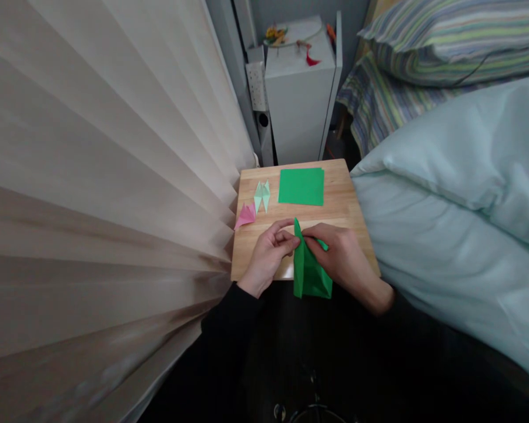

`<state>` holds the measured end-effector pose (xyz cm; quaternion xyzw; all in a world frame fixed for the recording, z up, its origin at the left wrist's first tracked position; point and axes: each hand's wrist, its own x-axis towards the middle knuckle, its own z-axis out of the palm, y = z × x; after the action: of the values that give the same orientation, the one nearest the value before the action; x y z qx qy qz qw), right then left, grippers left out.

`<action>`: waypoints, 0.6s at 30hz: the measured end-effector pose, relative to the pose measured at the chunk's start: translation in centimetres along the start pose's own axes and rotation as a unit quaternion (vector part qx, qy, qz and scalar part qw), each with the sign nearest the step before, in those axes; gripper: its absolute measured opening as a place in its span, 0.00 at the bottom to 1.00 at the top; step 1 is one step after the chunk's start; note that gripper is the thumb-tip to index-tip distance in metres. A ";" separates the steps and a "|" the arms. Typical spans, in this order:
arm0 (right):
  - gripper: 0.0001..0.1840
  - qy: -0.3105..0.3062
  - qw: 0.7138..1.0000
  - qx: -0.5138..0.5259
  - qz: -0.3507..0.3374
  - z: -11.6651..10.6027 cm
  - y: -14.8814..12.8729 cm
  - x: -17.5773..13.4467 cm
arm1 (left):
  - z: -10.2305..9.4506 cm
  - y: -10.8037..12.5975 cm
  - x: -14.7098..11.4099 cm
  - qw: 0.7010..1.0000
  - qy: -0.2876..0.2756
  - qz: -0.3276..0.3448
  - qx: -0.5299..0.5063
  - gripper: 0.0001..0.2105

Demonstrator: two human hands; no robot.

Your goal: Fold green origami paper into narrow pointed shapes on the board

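A creased sheet of green origami paper [312, 273] is held up over the near edge of the small wooden table, partly folded, with its lower end hanging past the edge. My left hand [271, 249] pinches its left flap between thumb and fingers. From the other side my right hand [337, 249] grips the paper near its upper part, fingers closed, hiding some of the right side. Beyond my hands lie a stack of flat green paper [301, 187], a pale green folded paper piece [262, 197] and a pink folded paper piece [245, 215].
The wooden table [352, 205] stands between a pleated curtain [114, 176] on the left and a bed with a pale blue quilt [445, 194] on the right. Behind it is a white cabinet [297, 106] with small ornaments on top. A striped pillow [458, 41] lies at upper right.
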<state>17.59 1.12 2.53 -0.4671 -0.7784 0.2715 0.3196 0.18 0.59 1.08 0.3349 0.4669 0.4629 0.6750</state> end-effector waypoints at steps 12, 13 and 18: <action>0.06 0.026 0.995 0.054 0.082 -0.2 -0.2 0.5 | -0.3 -0.4 0.1 0.997 -0.009 0.017 0.070 0.13; 0.05 0.031 0.993 0.066 0.094 -0.3 -0.3 0.5 | -0.3 -0.4 0.1 0.997 -0.008 0.016 0.069 0.13; 0.07 -0.007 0.986 0.134 0.096 -1.5 -1.1 0.5 | -0.2 0.1 -0.1 0.995 0.000 0.032 0.091 0.13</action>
<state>17.91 1.31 4.47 -0.4910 -0.6888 0.4058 0.3460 -0.09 0.53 1.17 0.4095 0.4959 0.4396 0.6270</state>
